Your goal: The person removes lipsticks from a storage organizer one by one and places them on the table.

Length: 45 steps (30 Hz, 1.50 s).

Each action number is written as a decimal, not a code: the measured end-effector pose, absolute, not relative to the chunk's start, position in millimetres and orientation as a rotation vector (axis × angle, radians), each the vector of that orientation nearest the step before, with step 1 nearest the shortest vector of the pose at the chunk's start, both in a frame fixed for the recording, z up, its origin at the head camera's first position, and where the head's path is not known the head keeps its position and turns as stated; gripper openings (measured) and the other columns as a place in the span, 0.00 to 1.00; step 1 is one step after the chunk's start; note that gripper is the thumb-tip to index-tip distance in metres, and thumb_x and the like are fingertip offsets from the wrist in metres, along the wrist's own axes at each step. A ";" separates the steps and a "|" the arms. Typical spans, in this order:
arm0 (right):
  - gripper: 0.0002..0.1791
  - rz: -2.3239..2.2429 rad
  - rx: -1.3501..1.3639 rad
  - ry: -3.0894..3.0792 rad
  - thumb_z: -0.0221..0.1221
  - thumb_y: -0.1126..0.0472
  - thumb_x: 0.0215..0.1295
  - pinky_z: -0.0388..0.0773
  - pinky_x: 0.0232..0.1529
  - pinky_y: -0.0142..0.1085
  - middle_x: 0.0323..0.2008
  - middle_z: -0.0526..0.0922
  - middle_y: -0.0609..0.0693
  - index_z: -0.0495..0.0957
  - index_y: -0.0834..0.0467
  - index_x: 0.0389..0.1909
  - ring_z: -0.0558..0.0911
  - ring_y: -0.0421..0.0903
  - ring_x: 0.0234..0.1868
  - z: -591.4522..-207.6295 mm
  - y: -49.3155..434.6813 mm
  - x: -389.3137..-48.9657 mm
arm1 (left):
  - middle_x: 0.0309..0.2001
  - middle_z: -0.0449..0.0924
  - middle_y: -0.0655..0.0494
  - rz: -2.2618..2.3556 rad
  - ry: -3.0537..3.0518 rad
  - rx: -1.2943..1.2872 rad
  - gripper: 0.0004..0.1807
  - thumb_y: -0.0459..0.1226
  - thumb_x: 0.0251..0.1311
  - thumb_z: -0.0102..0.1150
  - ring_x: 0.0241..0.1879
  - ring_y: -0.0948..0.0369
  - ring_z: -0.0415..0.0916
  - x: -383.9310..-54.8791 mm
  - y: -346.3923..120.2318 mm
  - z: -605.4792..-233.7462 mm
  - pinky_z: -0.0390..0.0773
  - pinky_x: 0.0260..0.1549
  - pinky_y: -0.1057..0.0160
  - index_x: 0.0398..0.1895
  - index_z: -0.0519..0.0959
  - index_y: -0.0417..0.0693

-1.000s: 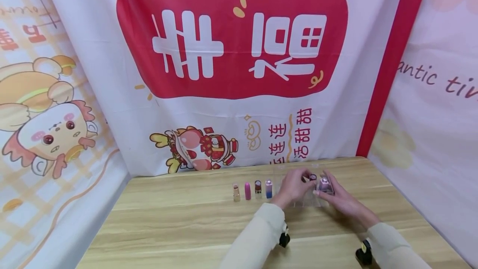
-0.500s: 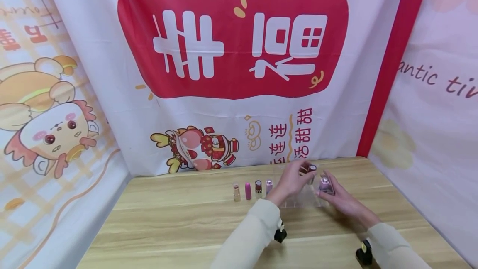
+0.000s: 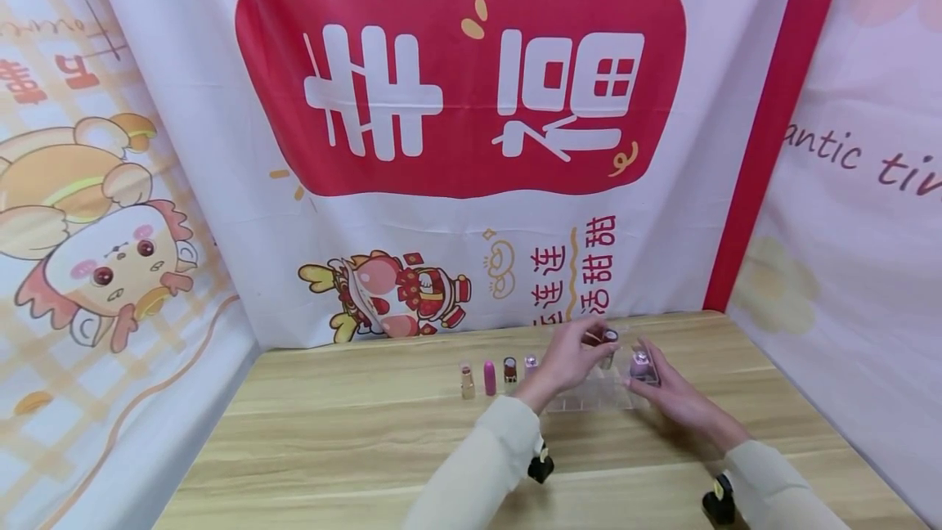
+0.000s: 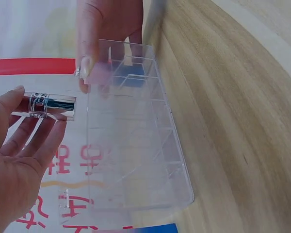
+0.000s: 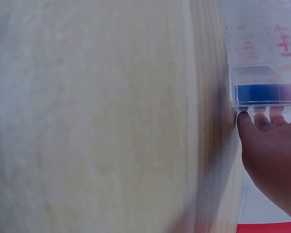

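Note:
In the head view my left hand pinches a lipstick with a dark glossy body and silver bands. It is tilted just over a clear compartment organizer, apart from it in the left wrist view. Thumb and fingers of my right hand grip the organizer's right end, the thumb at the front. A pink-and-blue lipstick stands in the end compartment beside that hand. The other compartments in view show no lipstick.
Left of the organizer several lipsticks stand in a row on the wooden table: a clear-and-gold one, a bright pink one, a dark-topped one and a pink one, partly hidden. A printed cloth hangs behind.
My left hand has lifted the dark lipstick away from the pink-and-blue one, then moved slightly left with it. The right hand has stayed at the organizer's end.

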State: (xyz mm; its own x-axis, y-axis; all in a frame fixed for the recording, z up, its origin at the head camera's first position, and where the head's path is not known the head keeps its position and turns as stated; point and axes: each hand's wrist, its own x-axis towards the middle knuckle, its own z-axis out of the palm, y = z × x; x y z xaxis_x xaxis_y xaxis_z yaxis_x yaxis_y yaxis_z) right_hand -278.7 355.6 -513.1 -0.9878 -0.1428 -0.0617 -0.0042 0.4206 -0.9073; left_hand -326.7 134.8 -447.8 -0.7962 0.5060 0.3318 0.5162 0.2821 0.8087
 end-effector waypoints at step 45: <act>0.55 -1.609 -0.169 2.579 0.60 0.47 0.73 0.39 0.70 0.75 0.79 0.42 0.69 0.29 0.52 0.82 0.42 0.74 0.77 -512.3 353.8 -276.9 | 0.42 0.86 0.60 -1.635 -2.504 -0.966 0.10 0.38 0.64 0.69 0.39 0.67 0.83 -302.9 61.1 -438.8 0.84 0.39 0.70 0.47 0.83 0.52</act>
State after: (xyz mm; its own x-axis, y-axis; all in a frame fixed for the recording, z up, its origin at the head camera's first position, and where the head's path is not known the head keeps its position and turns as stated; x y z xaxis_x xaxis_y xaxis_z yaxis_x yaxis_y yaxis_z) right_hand -276.9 353.8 -512.3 -0.9891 -0.1451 -0.0234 -0.0429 0.4368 -0.8986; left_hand -302.9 61.1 -438.8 -0.8111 0.4903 0.3190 0.4892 0.2696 0.8295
